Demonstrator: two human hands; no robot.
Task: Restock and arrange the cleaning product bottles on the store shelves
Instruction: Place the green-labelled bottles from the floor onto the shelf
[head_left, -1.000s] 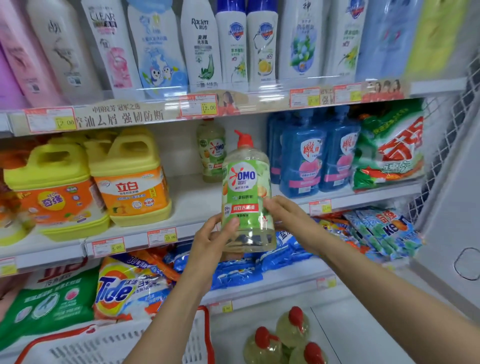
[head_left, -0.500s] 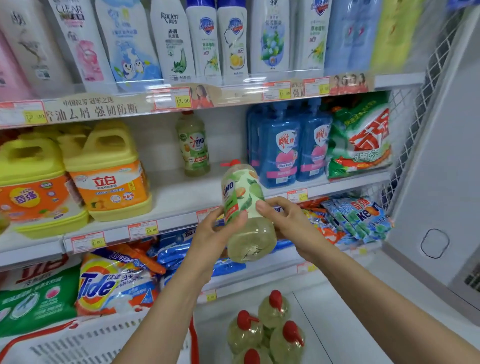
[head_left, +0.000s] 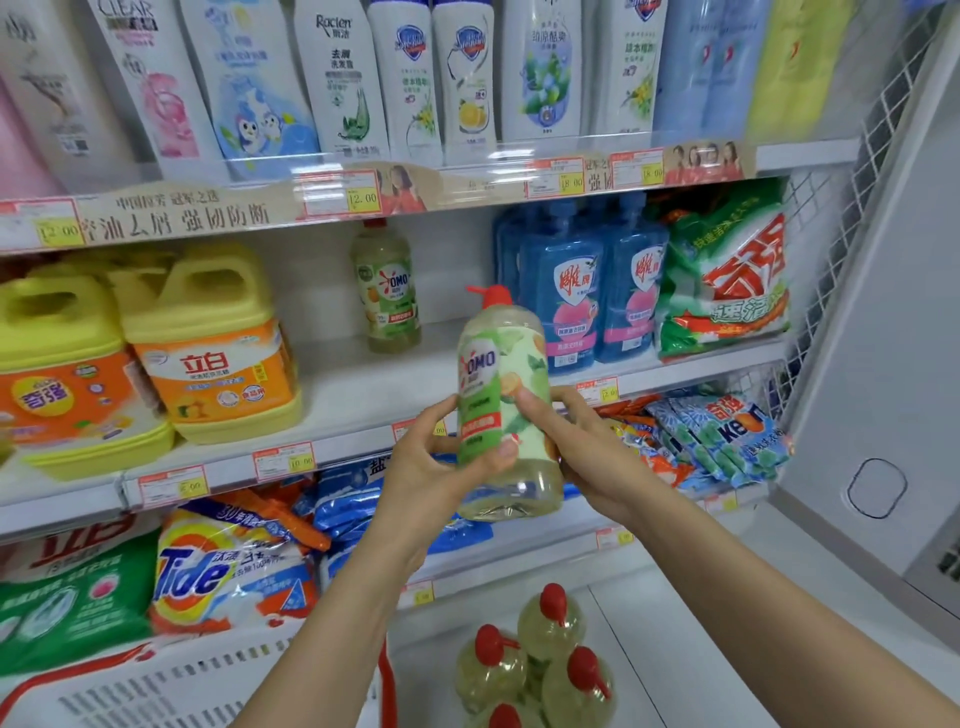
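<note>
A clear OMO dish-soap bottle (head_left: 503, 400) with a red cap and green label is upright in front of the middle shelf (head_left: 343, 400). My left hand (head_left: 441, 467) grips its lower left side. From the right, my right hand (head_left: 582, 447) holds it with the thumb across the label. A matching OMO bottle (head_left: 387, 291) stands alone at the back of that shelf. Several more red-capped bottles (head_left: 540, 660) stand on the floor below.
Yellow detergent jugs (head_left: 208, 338) fill the shelf's left, blue pump bottles (head_left: 587, 291) and a green powder bag (head_left: 727, 275) its right. Shampoo bottles (head_left: 410, 78) line the top shelf. Detergent bags (head_left: 228, 566) lie on the bottom shelf. A white basket with red rim (head_left: 156, 686) sits at lower left.
The bottle tipped away toward the shelf half a second ago and now stands upright again, turned so its label faces left. Both hands kept hold of it.
</note>
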